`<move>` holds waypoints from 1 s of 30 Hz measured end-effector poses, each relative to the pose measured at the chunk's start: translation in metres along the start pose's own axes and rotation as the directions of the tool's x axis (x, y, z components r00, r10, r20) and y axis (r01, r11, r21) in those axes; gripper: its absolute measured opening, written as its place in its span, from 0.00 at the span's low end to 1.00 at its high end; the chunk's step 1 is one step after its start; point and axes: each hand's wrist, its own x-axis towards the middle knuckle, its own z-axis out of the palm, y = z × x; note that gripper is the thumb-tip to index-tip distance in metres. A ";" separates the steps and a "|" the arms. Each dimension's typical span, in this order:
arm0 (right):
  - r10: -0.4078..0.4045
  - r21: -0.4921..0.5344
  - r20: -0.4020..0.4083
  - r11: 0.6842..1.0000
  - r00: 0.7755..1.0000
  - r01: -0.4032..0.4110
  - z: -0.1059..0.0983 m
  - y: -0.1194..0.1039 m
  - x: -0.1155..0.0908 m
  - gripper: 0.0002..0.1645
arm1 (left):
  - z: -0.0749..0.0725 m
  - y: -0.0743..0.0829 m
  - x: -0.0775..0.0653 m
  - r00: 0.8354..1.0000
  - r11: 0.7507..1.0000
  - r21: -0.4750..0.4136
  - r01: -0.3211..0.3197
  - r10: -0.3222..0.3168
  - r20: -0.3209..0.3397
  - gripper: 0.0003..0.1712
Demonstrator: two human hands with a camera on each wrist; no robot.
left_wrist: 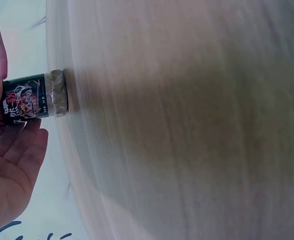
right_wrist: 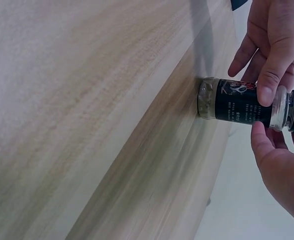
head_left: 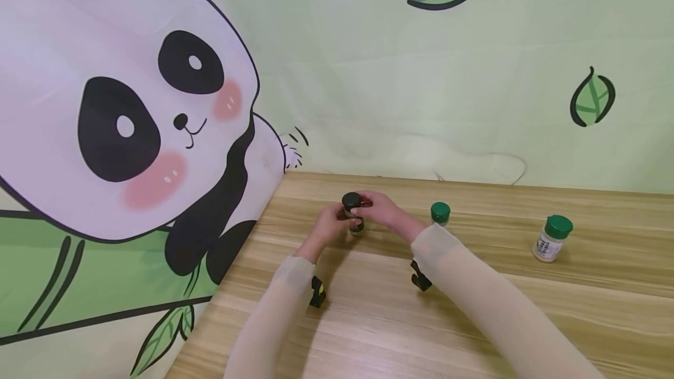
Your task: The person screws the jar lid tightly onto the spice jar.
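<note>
Two sleeved forearms reach from the bottom of the head view over the wooden table and meet at a small black-labelled jar, which stands near the table's far left part. It is upright, its long axis vertical, with the glass base on the wood and the black cap pointing up. The left hand curls around the jar's body, the thumb lying across the label in the right wrist view. The right hand pinches at the cap and neck from above; how tight this grip is cannot be told. By judgement, the step in hand is working at the cap while the body is steadied. The next move probably calls for a firm hold on the body and a turn at the cap. Two green-capped jars stand apart to the right, untouched.
</note>
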 end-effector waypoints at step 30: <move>0.024 0.032 -0.072 0.999 0.997 -0.022 0.006 0.003 -0.001 0.33 | 0.001 0.001 0.000 1.000 1.000 -0.020 -0.012 0.012 -0.013 0.21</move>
